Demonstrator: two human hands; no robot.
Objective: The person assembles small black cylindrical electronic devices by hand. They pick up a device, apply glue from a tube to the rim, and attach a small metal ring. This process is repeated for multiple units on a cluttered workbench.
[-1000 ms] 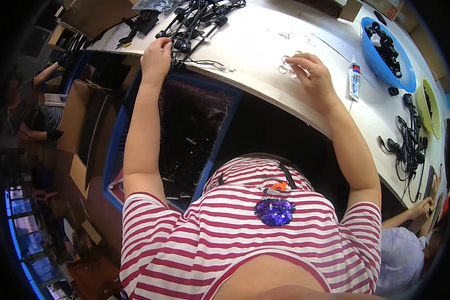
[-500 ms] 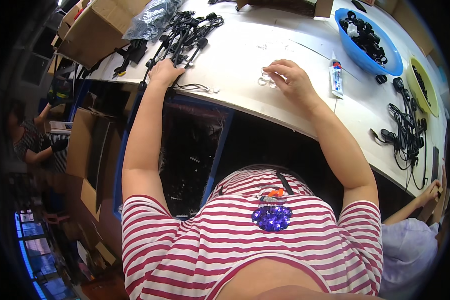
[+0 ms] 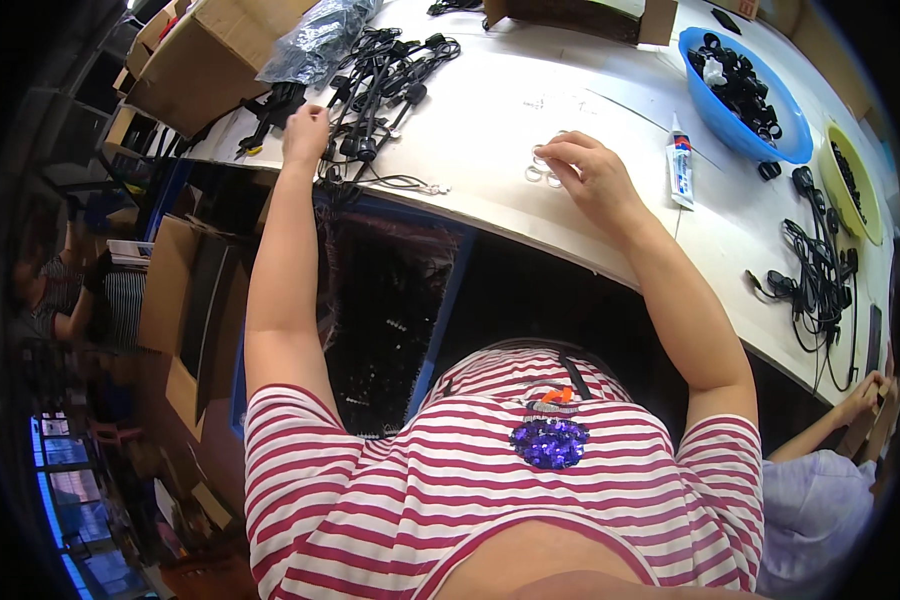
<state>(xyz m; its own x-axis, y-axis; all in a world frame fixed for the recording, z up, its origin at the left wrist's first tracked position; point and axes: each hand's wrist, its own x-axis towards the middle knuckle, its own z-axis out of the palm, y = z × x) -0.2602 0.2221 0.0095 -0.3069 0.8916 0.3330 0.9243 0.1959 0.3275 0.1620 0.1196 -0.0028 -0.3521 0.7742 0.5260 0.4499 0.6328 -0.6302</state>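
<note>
Both hands are stretched out over the white worktop [image 3: 530,70], one to the cables, one to the rings.

The left hand [image 3: 305,130] is laid, fingers curled, on the tangled bundle of black cables with plug ends [image 3: 385,75], apparently to draw one near; whether anything is pinched cannot be told. The right hand [image 3: 590,175] is closed loosely over small clear rings [image 3: 540,170], fingertips touching them. A white glue tube [image 3: 679,170] lies just beside, within easy reach.
</note>
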